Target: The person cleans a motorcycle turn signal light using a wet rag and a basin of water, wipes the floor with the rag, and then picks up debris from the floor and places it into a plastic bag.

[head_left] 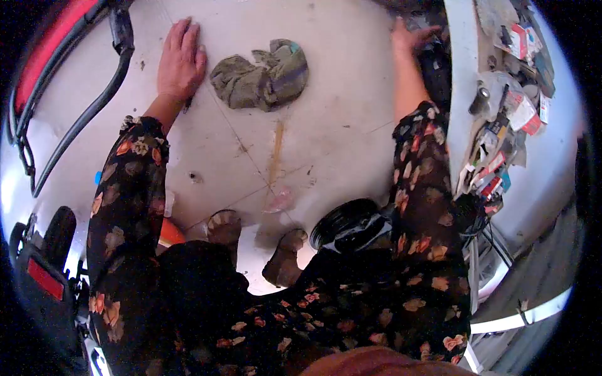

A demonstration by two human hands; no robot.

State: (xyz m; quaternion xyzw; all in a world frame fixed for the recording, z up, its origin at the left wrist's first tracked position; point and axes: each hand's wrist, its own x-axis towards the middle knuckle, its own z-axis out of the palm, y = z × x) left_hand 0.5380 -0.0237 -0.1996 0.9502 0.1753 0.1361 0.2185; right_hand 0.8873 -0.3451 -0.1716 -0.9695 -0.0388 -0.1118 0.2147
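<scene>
My left hand (pixel 180 66) is stretched out with its fingers extended, seen over the pale tiled floor (pixel 351 144). It holds nothing, and whether it touches the floor I cannot tell. To its right a crumpled olive-brown cloth (pixel 266 84) lies on the floor, apart from both hands. My right hand (pixel 411 41) reaches toward dark objects (pixel 434 69) beside a light-coloured shelf or counter edge. Its fingers are spread apart, and the dark items partly blend with them. I cannot make out any contact there.
Packets and small parts lie on the shelf (pixel 461 81) at right. A black round bin or tub (pixel 351 225) stands near my feet. At left are a red vehicle part (pixel 47 56) and a black cable or bar (pixel 94 119). A pinkish scrap (pixel 280 199) lies on the floor.
</scene>
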